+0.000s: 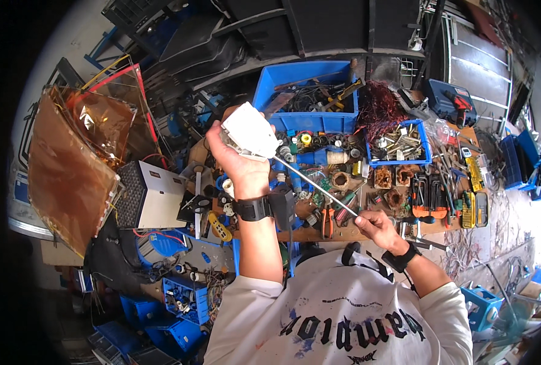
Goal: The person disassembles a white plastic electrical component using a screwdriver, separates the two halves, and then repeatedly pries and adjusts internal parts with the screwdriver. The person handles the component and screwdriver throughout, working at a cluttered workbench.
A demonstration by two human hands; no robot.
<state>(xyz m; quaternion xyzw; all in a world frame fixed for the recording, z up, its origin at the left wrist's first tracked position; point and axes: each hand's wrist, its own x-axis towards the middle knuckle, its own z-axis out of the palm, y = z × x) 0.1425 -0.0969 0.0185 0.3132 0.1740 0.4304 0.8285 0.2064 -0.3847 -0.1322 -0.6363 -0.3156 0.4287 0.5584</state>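
Note:
My left hand (241,161) is raised over the bench, its fingers wrapped round a white plastic housing (250,131) with an angular outline. A long thin metal rod (316,186) slants up from my right hand (378,231), which is closed on its lower end. The rod's far tip meets the housing's lower right edge; whether it goes inside is hidden. If the rod has a handle, my right fist covers it. Beneath the rod lie pliers with orange handles (327,222), copper-wound rings (340,180) and a blue plug-like part (313,158).
Behind the housing stands a large blue bin (307,121) of tools and cables. A smaller blue tray (399,162) holds metal pieces, with reddish wire (382,109) heaped beside it. A white box (164,194) and brown sheets (70,170) stand left. Hex keys (430,194) lie right.

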